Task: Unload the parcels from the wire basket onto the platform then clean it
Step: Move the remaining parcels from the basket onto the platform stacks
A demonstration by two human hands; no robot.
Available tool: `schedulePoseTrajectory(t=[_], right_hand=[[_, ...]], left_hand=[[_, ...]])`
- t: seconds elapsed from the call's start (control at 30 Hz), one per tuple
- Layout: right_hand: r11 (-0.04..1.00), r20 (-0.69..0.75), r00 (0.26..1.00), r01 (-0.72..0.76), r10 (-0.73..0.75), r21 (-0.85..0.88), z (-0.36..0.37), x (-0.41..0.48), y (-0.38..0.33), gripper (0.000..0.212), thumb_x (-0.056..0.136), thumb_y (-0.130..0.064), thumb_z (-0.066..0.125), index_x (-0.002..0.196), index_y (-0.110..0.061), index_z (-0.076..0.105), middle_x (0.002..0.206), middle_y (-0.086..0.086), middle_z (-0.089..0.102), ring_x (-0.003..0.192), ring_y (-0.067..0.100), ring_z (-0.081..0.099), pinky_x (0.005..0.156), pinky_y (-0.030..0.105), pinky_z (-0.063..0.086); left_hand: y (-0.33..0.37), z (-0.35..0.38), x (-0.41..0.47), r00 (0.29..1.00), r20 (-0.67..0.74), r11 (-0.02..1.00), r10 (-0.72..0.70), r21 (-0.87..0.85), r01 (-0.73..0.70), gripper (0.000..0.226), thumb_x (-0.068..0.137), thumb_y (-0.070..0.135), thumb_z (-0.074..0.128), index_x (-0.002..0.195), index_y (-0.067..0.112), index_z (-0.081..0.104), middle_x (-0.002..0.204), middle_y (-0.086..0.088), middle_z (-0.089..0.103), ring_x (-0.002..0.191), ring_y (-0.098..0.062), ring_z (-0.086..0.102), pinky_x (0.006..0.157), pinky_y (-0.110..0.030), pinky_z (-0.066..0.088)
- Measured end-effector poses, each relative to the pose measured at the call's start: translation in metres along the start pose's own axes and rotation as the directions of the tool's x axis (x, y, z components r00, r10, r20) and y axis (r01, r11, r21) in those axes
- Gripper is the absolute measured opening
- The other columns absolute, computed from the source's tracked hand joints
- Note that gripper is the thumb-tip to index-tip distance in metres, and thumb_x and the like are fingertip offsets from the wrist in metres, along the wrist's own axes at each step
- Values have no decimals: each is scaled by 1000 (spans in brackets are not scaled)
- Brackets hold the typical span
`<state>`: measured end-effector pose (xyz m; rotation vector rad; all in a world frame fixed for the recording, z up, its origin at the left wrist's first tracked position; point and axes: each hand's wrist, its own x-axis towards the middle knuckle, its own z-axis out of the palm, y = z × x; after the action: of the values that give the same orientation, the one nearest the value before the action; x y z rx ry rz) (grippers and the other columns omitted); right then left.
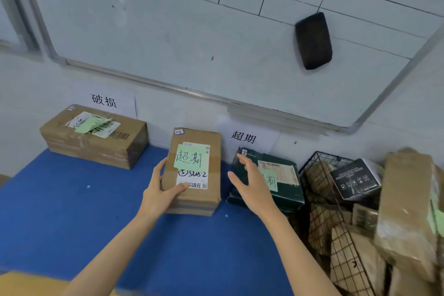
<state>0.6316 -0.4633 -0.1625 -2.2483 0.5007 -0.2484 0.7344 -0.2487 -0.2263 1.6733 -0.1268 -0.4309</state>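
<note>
Left hand grips the near-left corner of a brown parcel resting on the blue bench, likely squaring it under the wall sign matching its green note. Right hand hovers released over a dark green parcel. Wire basket, far right, holds more parcels.

whiteboard on wall, black eraser stuck on it; two paper signs below
</note>
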Motion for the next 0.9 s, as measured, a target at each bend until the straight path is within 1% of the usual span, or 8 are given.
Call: schedulePoseTrajectory(t=[0.07,0.17,0.3,0.4,0.5,0.63,0.73,0.9], right_hand=[[998,-8,1000,-16,16,-54,-2,2,10,61,98,-42,55,152,-34,28,156,-16,31,142,2,29,110,23,25],[996,-15,999,-45,44,-83,-3,7,20,60,99,-43,55,152,-33,29,157,-14,30,143,4,29,113,26,27],[994,-9,997,-75,75,-76,0,13,25,55,98,-42,56,148,-32,36,155,-11,35,140,6,33,108,24,28],[995,-2,997,-73,74,-75,4,16,23,53,99,-41,56,148,-29,38,153,-10,37,138,5,33,107,22,26],[993,-2,998,-57,57,-98,9,19,21,53,99,-41,55,147,-28,39,152,-10,38,139,6,32,107,22,25],[976,-9,1000,-11,10,-216,11,21,22,52,99,-43,54,147,-28,39,152,-9,38,138,7,34,104,26,32],[936,-30,999,6,-17,-352,10,23,23,54,99,-43,52,148,-26,38,155,-5,34,141,13,31,109,35,36],[878,-61,998,-44,17,-477,3,22,31,62,99,-47,50,153,-25,30,162,1,22,150,19,16,119,43,24]], left_hand=[[-4,9,8,999,26,999,-36,27,36,72,81,32,79,133,56,35,115,18,63,112,-14,57,82,-28,46],[-9,20,15,996,46,993,-74,90,70,74,78,41,81,134,55,34,110,25,59,117,-18,53,90,-31,41],[-9,23,19,996,61,987,-66,151,56,88,57,66,73,134,56,32,120,18,60,116,-18,56,97,-38,47],[-8,18,20,998,59,968,-25,251,9,101,52,77,68,141,55,24,130,15,55,120,-18,53,99,-45,47],[-6,9,14,996,71,932,47,355,-70,98,64,67,74,144,56,20,137,19,43,117,-11,50,98,-45,46],[-10,-2,13,961,200,843,190,468,-264,87,73,55,77,144,52,26,145,30,32,119,-2,49,96,-41,49],[-14,-4,17,946,216,825,241,468,-317,83,70,51,81,141,49,36,145,32,35,121,-2,49,95,-38,50],[-15,2,31,941,224,850,252,414,-326,84,65,50,84,137,50,42,143,28,43,117,-3,54,94,-33,51]])
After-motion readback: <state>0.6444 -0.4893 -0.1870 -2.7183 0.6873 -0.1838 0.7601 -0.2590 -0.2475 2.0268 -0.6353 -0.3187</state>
